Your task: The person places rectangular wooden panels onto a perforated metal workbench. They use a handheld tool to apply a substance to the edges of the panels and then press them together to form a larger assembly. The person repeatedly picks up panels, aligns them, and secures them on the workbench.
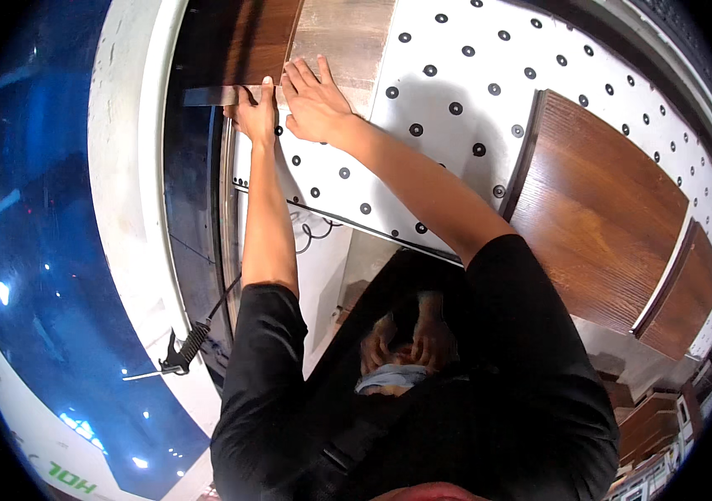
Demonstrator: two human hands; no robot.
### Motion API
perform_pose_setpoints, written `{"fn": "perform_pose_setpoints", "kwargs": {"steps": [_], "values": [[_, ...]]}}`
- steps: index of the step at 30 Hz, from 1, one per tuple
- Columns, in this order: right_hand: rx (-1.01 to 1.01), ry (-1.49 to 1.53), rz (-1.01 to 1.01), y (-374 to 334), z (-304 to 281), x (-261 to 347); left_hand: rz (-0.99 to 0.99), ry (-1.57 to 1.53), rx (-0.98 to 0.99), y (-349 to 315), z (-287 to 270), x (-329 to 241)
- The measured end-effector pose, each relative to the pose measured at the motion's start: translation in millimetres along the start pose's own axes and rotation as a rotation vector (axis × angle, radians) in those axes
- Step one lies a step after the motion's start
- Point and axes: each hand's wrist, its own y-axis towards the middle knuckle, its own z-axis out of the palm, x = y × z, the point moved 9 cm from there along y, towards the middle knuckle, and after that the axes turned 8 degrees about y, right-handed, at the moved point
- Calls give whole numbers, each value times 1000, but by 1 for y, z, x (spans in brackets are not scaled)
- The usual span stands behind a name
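Note:
At the upper left of the white work surface, a dark brown wooden board (262,37) lies beside a lighter, greyish-brown board (341,33). My left hand (254,115) is at the near edge of the dark board, thumb on top and fingers curled at the edge; their tips are partly hidden. Flat beside it, my right hand (316,107) rests with fingers spread on the near part of the lighter board. Both forearms reach forward from black sleeves.
The white surface (448,50) is dotted with black round rollers. At right lie a large brown panel (598,209) and a narrower one (686,292). A white machine frame with a blue cover (55,209) stands at left, holding a black air gun (185,349) with a coiled hose.

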Motion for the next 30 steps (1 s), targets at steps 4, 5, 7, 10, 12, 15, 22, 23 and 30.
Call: {"fn": "perform_pose_setpoints", "kwargs": {"steps": [4, 5, 7, 10, 12, 15, 22, 23, 30], "values": [[-12, -63, 1, 0, -2, -5, -18, -54, 18, 2, 6, -3], [-15, -76, 3, 0, -4, -7, -23, -45, 24, 3, 9, -2], [-17, -52, -1, -2, -2, -7, -30, -29, 52, 0, 10, 0], [-33, -51, -5, 1, -1, -8, -41, -21, 58, 2, 8, -5], [-33, -46, -13, 1, -2, -6, -53, -2, 62, -1, 6, -5], [-72, -46, -20, 3, 0, -6, -57, 32, 47, 1, 5, -4], [-132, -31, -45, 2, -1, -5, -18, 65, -17, -6, -2, -18], [-131, -23, -47, 2, -1, -4, 1, 97, -53, -9, -6, -21], [-161, -2, -53, -1, -3, -8, -18, 82, -44, -10, -4, -31]]}}
